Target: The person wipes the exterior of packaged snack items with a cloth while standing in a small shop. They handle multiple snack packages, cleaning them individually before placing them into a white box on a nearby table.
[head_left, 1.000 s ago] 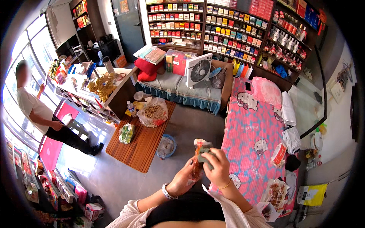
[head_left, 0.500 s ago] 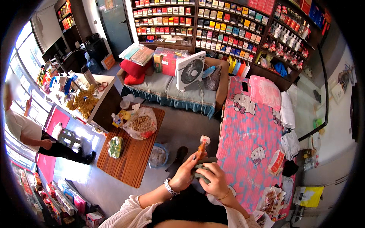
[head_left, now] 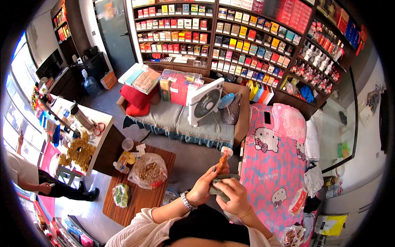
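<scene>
Hands hold an orange object and cloth between them.

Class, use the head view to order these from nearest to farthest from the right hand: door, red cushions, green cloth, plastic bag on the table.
1. Green cloth: in the right hand.
2. Plastic bag: to the left, on the table.
3. Red cushions: on the sofa's left end.
4. Door: far back, left.

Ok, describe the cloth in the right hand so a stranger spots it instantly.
Start at the pink bed, then move left to the person's right hand. It holds the bunched cloth, whose dull grey-green sets it apart from the orange-red object in the left hand.
</scene>
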`<state>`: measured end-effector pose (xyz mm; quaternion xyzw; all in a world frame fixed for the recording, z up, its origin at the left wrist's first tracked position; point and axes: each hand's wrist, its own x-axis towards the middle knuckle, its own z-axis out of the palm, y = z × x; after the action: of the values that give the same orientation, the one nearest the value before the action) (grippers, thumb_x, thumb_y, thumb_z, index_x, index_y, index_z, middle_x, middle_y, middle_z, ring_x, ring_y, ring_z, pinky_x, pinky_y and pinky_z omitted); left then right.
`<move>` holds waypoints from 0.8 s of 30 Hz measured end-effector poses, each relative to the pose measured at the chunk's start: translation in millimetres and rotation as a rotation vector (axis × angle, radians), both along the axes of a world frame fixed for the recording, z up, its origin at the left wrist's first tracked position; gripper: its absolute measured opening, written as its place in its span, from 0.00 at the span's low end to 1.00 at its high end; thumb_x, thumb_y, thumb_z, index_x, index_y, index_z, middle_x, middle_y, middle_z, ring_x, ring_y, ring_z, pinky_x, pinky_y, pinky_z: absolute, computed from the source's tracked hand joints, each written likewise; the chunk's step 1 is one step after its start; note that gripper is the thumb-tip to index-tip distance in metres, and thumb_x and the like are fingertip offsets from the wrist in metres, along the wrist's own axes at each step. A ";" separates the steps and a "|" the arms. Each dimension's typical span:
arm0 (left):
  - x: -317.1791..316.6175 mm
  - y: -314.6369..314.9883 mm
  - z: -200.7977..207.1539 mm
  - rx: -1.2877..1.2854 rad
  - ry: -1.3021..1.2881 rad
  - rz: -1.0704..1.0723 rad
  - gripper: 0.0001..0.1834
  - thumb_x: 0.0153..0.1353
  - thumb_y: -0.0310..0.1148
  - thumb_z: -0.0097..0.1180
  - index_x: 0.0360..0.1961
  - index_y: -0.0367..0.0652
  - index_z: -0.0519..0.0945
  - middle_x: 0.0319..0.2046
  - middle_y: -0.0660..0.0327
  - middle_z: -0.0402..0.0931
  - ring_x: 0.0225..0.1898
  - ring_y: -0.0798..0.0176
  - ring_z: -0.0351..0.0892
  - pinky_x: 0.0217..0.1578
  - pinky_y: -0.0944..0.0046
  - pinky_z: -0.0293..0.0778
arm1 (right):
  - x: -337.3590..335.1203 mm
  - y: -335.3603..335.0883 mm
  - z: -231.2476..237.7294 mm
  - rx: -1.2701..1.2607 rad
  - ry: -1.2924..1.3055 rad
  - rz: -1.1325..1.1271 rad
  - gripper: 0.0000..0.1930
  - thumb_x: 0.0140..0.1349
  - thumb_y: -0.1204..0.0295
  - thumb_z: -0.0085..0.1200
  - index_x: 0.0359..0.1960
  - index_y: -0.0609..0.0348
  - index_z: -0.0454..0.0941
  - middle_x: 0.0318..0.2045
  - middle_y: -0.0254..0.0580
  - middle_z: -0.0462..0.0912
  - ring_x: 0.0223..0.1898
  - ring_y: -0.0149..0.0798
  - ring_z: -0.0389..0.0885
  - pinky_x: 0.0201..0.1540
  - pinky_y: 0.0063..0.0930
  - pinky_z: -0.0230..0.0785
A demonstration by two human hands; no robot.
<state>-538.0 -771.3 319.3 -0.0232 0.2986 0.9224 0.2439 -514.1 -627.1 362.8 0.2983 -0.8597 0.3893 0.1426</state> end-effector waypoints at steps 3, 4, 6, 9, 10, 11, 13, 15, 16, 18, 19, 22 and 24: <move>-28.6 -7.3 1.3 0.046 0.045 -0.006 0.26 0.69 0.41 0.40 0.63 0.40 0.59 0.59 0.57 0.64 0.58 0.61 0.67 0.57 0.60 0.65 | -27.8 -11.2 0.5 -0.069 0.024 -0.101 0.27 0.40 0.75 0.59 0.47 0.63 0.72 0.45 0.50 0.73 0.47 0.53 0.72 0.53 0.42 0.63; -37.6 -7.2 -2.0 0.098 0.040 -0.028 0.25 0.69 0.40 0.40 0.64 0.40 0.58 0.60 0.57 0.64 0.58 0.62 0.66 0.57 0.60 0.64 | -35.0 -12.6 0.4 -0.084 0.003 -0.111 0.26 0.40 0.75 0.58 0.47 0.63 0.72 0.48 0.50 0.71 0.48 0.53 0.71 0.53 0.42 0.63; -47.6 -9.4 6.5 0.038 0.078 -0.006 0.24 0.71 0.35 0.34 0.66 0.41 0.55 0.61 0.60 0.61 0.60 0.64 0.63 0.60 0.64 0.60 | -47.1 -13.9 -1.2 -0.112 -0.041 -0.136 0.24 0.41 0.76 0.58 0.46 0.63 0.72 0.52 0.52 0.68 0.49 0.53 0.71 0.54 0.43 0.62; -59.9 -16.3 -1.4 0.010 0.127 0.119 0.25 0.71 0.34 0.35 0.68 0.45 0.52 0.64 0.57 0.57 0.64 0.62 0.58 0.61 0.63 0.57 | -57.1 -19.7 -14.0 -0.032 -0.043 -0.063 0.23 0.41 0.76 0.61 0.45 0.60 0.73 0.48 0.49 0.70 0.47 0.52 0.72 0.49 0.40 0.67; -63.5 -18.6 -2.2 0.019 0.133 0.173 0.25 0.71 0.33 0.35 0.68 0.46 0.52 0.65 0.56 0.57 0.65 0.62 0.57 0.62 0.63 0.57 | -60.7 -22.7 -16.5 0.013 -0.017 -0.045 0.24 0.41 0.76 0.62 0.45 0.58 0.74 0.47 0.48 0.71 0.46 0.52 0.73 0.48 0.40 0.68; -66.9 -23.3 1.4 -0.040 0.109 0.173 0.29 0.69 0.35 0.39 0.69 0.47 0.48 0.66 0.52 0.53 0.67 0.55 0.53 0.63 0.56 0.55 | -66.4 -27.5 -14.7 0.021 -0.002 -0.025 0.24 0.40 0.76 0.63 0.44 0.56 0.74 0.45 0.46 0.72 0.43 0.51 0.74 0.44 0.39 0.70; -73.0 -26.8 1.3 -0.047 0.122 0.136 0.30 0.68 0.37 0.40 0.69 0.47 0.47 0.66 0.52 0.54 0.66 0.56 0.55 0.63 0.57 0.55 | -79.0 -29.5 -13.5 0.035 0.013 0.017 0.25 0.38 0.77 0.62 0.44 0.56 0.74 0.43 0.45 0.72 0.42 0.51 0.74 0.44 0.40 0.70; -73.3 -29.4 -10.6 0.004 0.154 0.094 0.34 0.67 0.43 0.43 0.69 0.47 0.47 0.65 0.55 0.55 0.64 0.60 0.58 0.62 0.59 0.57 | -93.1 -30.7 -11.2 0.044 0.058 -0.014 0.25 0.37 0.78 0.61 0.43 0.57 0.74 0.42 0.46 0.73 0.42 0.52 0.74 0.44 0.40 0.69; -70.2 -32.9 -12.0 0.091 0.082 0.015 0.29 0.70 0.37 0.37 0.70 0.48 0.48 0.64 0.61 0.56 0.62 0.67 0.60 0.59 0.65 0.59 | -101.7 -29.5 -8.8 0.043 0.093 -0.068 0.24 0.37 0.79 0.61 0.43 0.58 0.74 0.42 0.46 0.73 0.41 0.53 0.74 0.44 0.41 0.69; -69.9 -24.8 -12.5 0.171 0.121 -0.042 0.29 0.71 0.37 0.38 0.70 0.47 0.48 0.64 0.64 0.57 0.58 0.70 0.62 0.56 0.68 0.60 | -120.0 -24.4 -7.2 -0.063 0.175 -0.216 0.21 0.41 0.81 0.56 0.42 0.64 0.73 0.42 0.50 0.73 0.42 0.53 0.73 0.46 0.40 0.68; -64.8 -20.0 -7.4 0.033 0.122 -0.003 0.29 0.71 0.37 0.38 0.70 0.47 0.48 0.63 0.66 0.57 0.57 0.71 0.62 0.55 0.70 0.60 | -126.0 -22.1 -5.0 -0.053 0.190 -0.237 0.20 0.41 0.82 0.56 0.42 0.64 0.73 0.42 0.50 0.73 0.42 0.53 0.73 0.45 0.40 0.68; -66.3 -26.9 -8.4 0.051 0.046 -0.018 0.29 0.70 0.36 0.39 0.70 0.51 0.47 0.60 0.67 0.62 0.52 0.71 0.66 0.51 0.69 0.64 | -132.2 -26.1 -2.9 -0.032 0.194 -0.206 0.20 0.40 0.81 0.57 0.40 0.63 0.74 0.41 0.49 0.73 0.41 0.52 0.74 0.44 0.39 0.69; -76.1 -29.1 -9.6 0.170 0.049 0.067 0.31 0.68 0.35 0.42 0.70 0.52 0.48 0.59 0.64 0.64 0.52 0.67 0.69 0.48 0.64 0.68 | -125.2 -29.4 -3.8 0.011 0.137 -0.128 0.20 0.39 0.81 0.58 0.40 0.62 0.74 0.40 0.48 0.73 0.41 0.52 0.74 0.43 0.39 0.69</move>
<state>-614.1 -800.4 309.7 0.0103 0.2244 0.9523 0.2068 -639.3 -656.5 359.0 0.2691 -0.8674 0.3536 0.2240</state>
